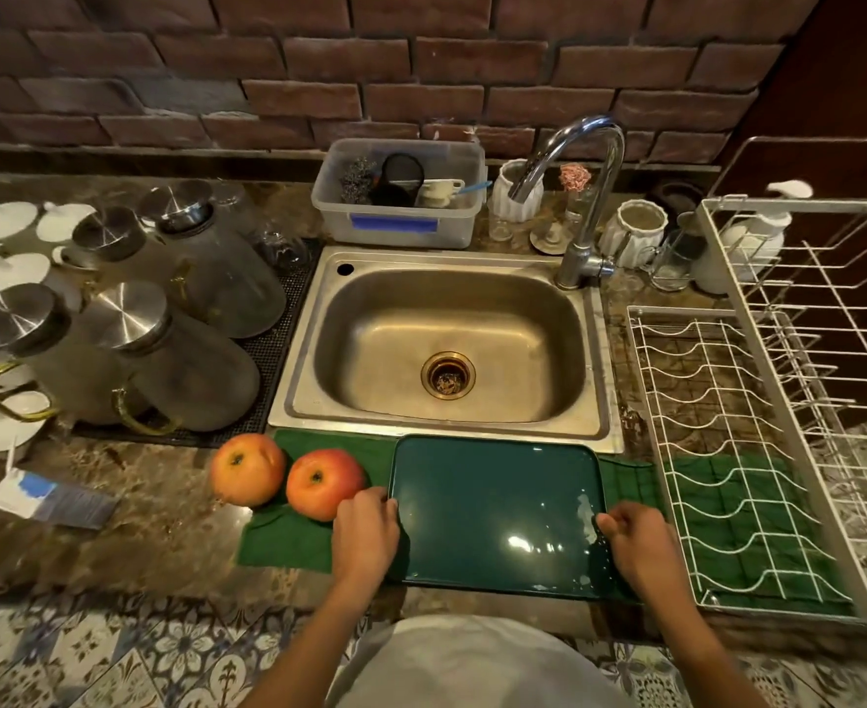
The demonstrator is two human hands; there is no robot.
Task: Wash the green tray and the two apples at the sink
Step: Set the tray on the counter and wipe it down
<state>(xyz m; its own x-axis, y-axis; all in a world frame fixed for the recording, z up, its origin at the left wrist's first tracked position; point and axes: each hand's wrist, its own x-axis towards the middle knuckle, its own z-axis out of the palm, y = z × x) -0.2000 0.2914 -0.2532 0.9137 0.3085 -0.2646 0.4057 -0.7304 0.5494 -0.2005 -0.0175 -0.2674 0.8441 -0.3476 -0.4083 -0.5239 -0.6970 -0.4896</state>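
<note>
A dark green tray lies flat on a green cloth on the counter, just in front of the steel sink. My left hand grips the tray's left edge and my right hand grips its right edge. Two red-orange apples sit on the counter left of the tray: one apple farther left, the other apple touching distance from my left hand. The sink basin holds nothing and no water runs from the tap.
Several glass jugs with steel lids stand on a black mat left of the sink. A white wire dish rack fills the right side. A plastic tub and white cups line the brick wall behind the sink.
</note>
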